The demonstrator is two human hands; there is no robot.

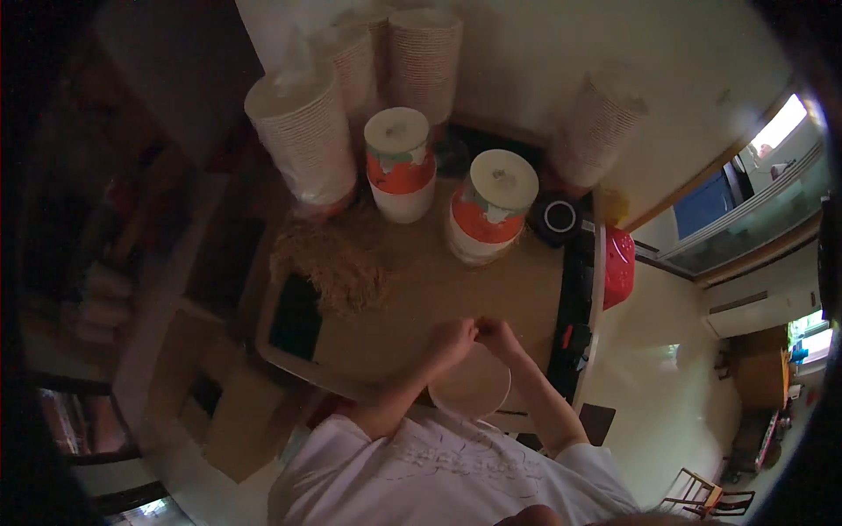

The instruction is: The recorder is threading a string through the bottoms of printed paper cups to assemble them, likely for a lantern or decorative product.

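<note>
Close to my body, at the table's near edge, is a round white tub (471,396), its wide face turned up. My left hand (453,342) and my right hand (497,339) meet over its far rim. The fingers of both hands are pinched together, fingertips nearly touching. Whatever lies between them is too small and dark to make out. Beyond my left hand spreads a loose heap of tan strings (331,265). Farther off stand two printed tubs in white, orange and green, one at the left (401,171) and one at the right (492,210), with pale round tops.
Tall stacks of white tubs rise at the back left (303,131) and back right (596,131). A dark round object (559,216) sits by the right printed tub. Beyond the right edge of the table (438,289) is a red basket (619,267). A cardboard box (237,399) stands at lower left.
</note>
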